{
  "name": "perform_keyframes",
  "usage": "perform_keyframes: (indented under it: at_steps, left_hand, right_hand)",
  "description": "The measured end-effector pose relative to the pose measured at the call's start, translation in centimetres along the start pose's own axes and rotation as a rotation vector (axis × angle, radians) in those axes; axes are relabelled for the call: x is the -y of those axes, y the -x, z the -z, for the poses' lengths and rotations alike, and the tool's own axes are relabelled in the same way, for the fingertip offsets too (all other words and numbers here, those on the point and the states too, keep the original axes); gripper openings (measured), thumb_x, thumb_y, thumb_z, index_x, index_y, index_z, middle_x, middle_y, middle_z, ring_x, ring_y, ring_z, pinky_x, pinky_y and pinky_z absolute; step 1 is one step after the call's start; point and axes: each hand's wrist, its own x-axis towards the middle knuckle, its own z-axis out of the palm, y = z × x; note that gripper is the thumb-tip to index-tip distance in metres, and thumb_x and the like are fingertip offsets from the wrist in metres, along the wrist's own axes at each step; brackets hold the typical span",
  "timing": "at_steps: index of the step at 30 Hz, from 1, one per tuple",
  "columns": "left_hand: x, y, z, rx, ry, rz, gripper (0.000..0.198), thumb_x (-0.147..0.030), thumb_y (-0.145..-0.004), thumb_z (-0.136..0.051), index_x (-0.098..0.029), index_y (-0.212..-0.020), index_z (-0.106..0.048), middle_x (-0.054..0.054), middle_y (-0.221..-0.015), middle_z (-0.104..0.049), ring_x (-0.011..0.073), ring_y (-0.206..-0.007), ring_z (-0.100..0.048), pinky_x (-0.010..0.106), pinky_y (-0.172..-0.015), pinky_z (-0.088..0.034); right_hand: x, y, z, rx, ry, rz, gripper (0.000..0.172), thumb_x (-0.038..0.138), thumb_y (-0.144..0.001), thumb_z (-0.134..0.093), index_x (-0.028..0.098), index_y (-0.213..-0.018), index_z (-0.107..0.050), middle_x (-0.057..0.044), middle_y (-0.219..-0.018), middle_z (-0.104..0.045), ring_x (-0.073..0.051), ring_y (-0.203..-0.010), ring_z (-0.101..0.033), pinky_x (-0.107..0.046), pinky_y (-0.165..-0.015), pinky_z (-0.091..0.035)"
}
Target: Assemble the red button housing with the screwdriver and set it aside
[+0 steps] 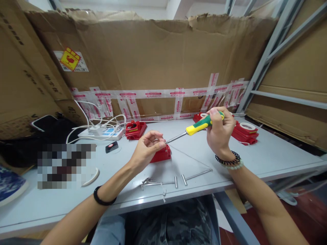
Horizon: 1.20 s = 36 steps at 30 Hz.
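My right hand (220, 131) is wrapped round the yellow-and-green handle of a screwdriver (198, 128). Its metal shaft slants down and left to the fingertips of my left hand (149, 144). Those fingers are pinched together at the screwdriver's tip, and whatever lies between them is too small or hidden to name. Directly below, partly covered by my left hand, sits a red plastic housing (162, 154) on the table. In front of it lie two T-shaped metal rods (163, 183), one on the left and one on the right, with string tied to them.
On the white table (189, 153), another red housing (135, 130) stands behind. More red housings (244, 133), some with white rings, sit at the right. A power strip (102, 133) with cables and a small black object (111, 147) lie left. Cardboard (153, 54) walls the back.
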Motion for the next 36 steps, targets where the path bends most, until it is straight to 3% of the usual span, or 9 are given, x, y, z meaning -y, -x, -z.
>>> perform_keyframes:
  at_steps: [19, 28, 32, 36]
  left_hand:
    - [-0.4, 0.2, -0.6, 0.015, 0.015, 0.005, 0.038, -0.029, -0.052, -0.089, -0.017, -0.076, -0.062, -0.006, -0.060, -0.061, 0.0061, -0.055, -0.056, 0.017, -0.058, -0.050]
    - [0.2, 0.2, 0.3, 0.027, -0.098, -0.070, 0.027, -0.025, -0.067, -0.082, -0.017, -0.083, -0.062, -0.004, -0.065, -0.061, 0.0075, -0.062, -0.060, 0.017, -0.062, -0.050]
    - [0.0, 0.0, 0.4, -0.009, -0.082, -0.090, 0.028, -0.025, -0.067, -0.082, -0.017, -0.084, -0.062, -0.005, -0.069, -0.060, 0.0058, -0.063, -0.059, 0.016, -0.064, -0.049]
    - [-0.1, 0.0, 0.2, -0.023, -0.100, -0.056, 0.028, -0.028, -0.066, -0.082, -0.016, -0.082, -0.062, -0.004, -0.069, -0.060, 0.0072, -0.064, -0.059, 0.017, -0.063, -0.050]
  right_hand:
    - [0.5, 0.4, 0.0, -0.028, 0.004, 0.098, 0.017, 0.036, -0.079, -0.060, 0.021, -0.071, -0.057, 0.005, -0.058, -0.052, -0.007, -0.040, -0.042, -0.023, -0.037, -0.031]
    - [0.7, 0.6, -0.1, -0.054, 0.073, 0.291, 0.013, 0.034, -0.078, -0.064, 0.025, -0.070, -0.058, 0.004, -0.055, -0.053, -0.012, -0.044, -0.053, -0.028, -0.041, -0.039]
    - [0.9, 0.4, -0.2, -0.094, -0.001, 0.284, 0.013, 0.031, -0.078, -0.064, 0.023, -0.069, -0.059, 0.005, -0.054, -0.054, -0.013, -0.042, -0.055, -0.027, -0.040, -0.041]
    - [1.1, 0.6, -0.3, -0.051, -0.005, 0.270, 0.012, 0.029, -0.078, -0.065, 0.022, -0.069, -0.059, 0.004, -0.052, -0.056, -0.013, -0.042, -0.057, -0.026, -0.040, -0.041]
